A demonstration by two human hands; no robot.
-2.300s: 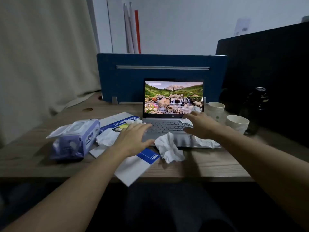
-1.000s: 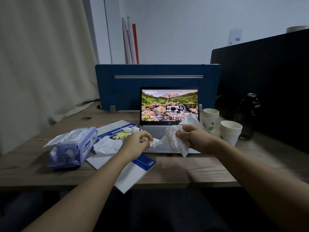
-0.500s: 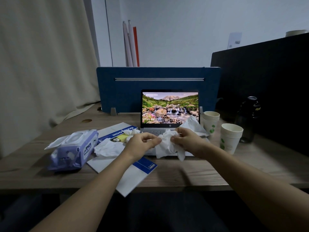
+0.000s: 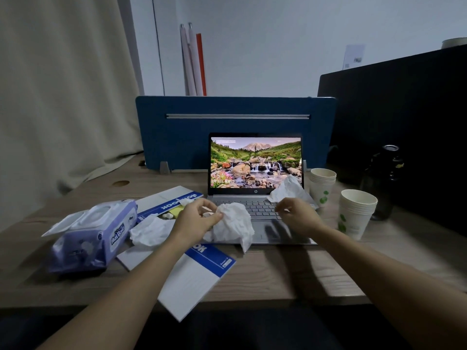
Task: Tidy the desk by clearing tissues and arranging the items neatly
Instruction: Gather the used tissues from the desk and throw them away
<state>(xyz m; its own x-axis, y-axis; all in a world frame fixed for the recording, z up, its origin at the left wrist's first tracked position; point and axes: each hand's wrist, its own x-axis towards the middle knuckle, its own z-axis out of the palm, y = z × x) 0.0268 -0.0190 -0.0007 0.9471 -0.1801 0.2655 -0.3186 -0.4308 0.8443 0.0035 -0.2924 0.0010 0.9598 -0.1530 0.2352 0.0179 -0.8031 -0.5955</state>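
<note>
Head view, tidy-up in progress. The left hand [image 4: 199, 218] pinches a large crumpled white tissue wad [image 4: 233, 224] between thumb and fingers, holding it just above the front-left corner of the open silver laptop [image 4: 255, 188]; bunching the loose paper into 1 wad lets it go out in a single carry. The right hand [image 4: 297, 215] hovers over the keyboard w/ fingers loosely curled and holds nothing; it sits just in front of a 2nd crumpled white tissue [image 4: 289, 189] that leans against the lower-right of the screen, prob. the next pick. A 3rd crumpled white tissue [image 4: 151, 231] lies on a white-and-blue notebook [image 4: 197, 276], which overhangs the front edge of the wooden table [image 4: 290, 279] at a skew, so it needs squaring later. A 2nd white-and-blue notebook [image 4: 164, 202] lies behind it, partly under a purple soft pack of wet wipes [image 4: 93, 236] whose flap lid stands open. R of the laptop: 2 stacks of white paper cups w/ green print [image 4: 356, 213], apart from each other, near a dark bottle [image 4: 384, 178]. Judgement: tissue clearing approx. 1/3 done; arranging not yet begun. Risk: light paper may tear or drop scraps if grabbed loosely.
</note>
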